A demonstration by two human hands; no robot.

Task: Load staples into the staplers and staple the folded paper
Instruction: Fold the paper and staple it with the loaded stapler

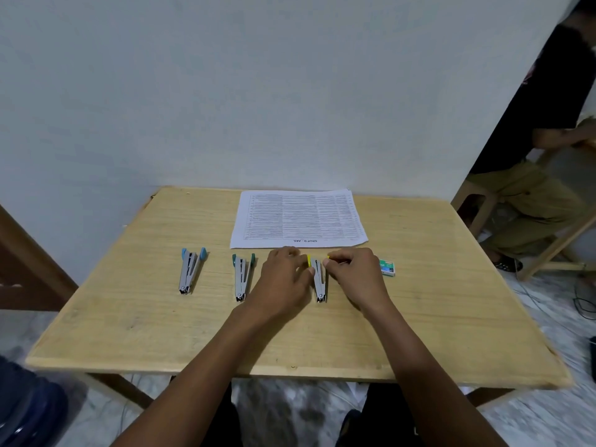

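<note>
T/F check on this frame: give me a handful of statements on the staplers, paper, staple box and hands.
1. Three staplers lie on the table: blue stapler, green stapler, yellow stapler. True.
2. Both hands are at the blue stapler. False: the left hand and right hand flank the yellow stapler, fingers on it.
3. The staple box sits just right of the right hand. True.
4. The paper lies under the staplers. False: it lies beyond them, at the table's far edge.
5. The green stapler lies between the other two. True.
</note>
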